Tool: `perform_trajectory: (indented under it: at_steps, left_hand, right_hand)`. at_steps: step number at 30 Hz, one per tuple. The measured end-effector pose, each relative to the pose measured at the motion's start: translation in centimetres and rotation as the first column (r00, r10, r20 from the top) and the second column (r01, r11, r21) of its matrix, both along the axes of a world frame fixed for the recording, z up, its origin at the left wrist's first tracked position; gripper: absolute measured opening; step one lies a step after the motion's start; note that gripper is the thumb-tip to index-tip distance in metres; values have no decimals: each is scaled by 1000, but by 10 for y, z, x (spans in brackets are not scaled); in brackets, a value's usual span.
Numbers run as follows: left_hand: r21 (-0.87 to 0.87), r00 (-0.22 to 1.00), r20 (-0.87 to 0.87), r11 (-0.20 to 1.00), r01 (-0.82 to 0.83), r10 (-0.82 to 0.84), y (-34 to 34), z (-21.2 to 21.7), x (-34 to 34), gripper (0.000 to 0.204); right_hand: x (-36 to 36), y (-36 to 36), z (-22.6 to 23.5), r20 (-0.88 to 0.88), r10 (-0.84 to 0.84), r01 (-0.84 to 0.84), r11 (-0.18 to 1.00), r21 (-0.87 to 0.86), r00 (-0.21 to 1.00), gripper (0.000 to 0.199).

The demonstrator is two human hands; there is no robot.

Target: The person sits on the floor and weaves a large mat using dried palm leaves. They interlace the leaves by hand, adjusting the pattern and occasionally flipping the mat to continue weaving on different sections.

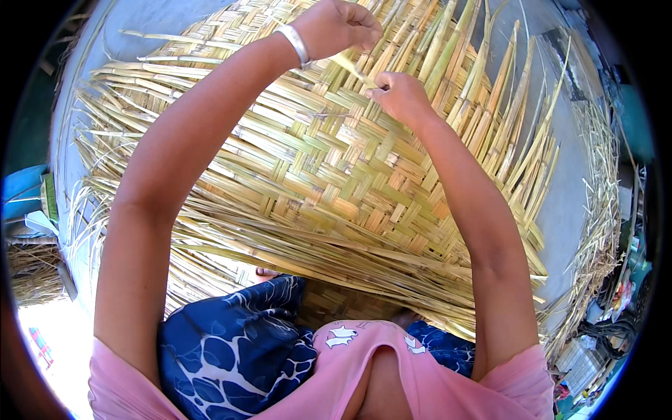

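A large mat (364,157) of flat yellow-green split reeds, woven in a diagonal twill pattern, spreads before me. Over its far part, my right hand (402,99) pinches a pale reed strip (348,65) between thumb and fingers. The strip runs up and left from there, passing below my left hand. My left hand (334,29), with a white bangle (294,45) at its wrist, is closed at the top of the view. What its fingers hold is too small to make out. Long unwoven reed ends (490,105) fan out from the weave on the far right.
More loose reed ends (126,87) stick out at the left. A bundle of long reeds (336,248) lies along the mat's near edge, by my blue patterned cloth (231,343). Dry straw (595,182) is heaped at the right on the grey floor (560,203), beside assorted clutter.
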State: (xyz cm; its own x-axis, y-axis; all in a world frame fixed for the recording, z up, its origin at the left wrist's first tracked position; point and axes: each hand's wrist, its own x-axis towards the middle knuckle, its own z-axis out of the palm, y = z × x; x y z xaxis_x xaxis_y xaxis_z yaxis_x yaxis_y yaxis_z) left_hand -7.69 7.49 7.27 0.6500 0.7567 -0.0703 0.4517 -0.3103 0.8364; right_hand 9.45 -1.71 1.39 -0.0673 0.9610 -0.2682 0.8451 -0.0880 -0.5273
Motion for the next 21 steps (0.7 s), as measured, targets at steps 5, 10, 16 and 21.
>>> perform_trajectory:
  at_steps: [5,10,16,21]
  left_hand:
    - [-80,979,-174,989,-122,106,25,-55,14,25]
    - [457,862,-380,878,-141,336,33,-81,29,34]
    - [182,809,-538,970,-159,234,63,-84,27,57]
    - [217,813,-494,949,-229,309,64,-94,10,44]
  right_hand:
    - [-1,-6,-13,-160,-286,290,957,2,945,23]
    - [-8,-17,-3,-285,-437,436,897,-72,853,22]
    - [-7,-22,-6,-410,-483,492,866,-90,774,21]
    - [-12,-25,-11,-474,-503,512,850,-121,722,21]
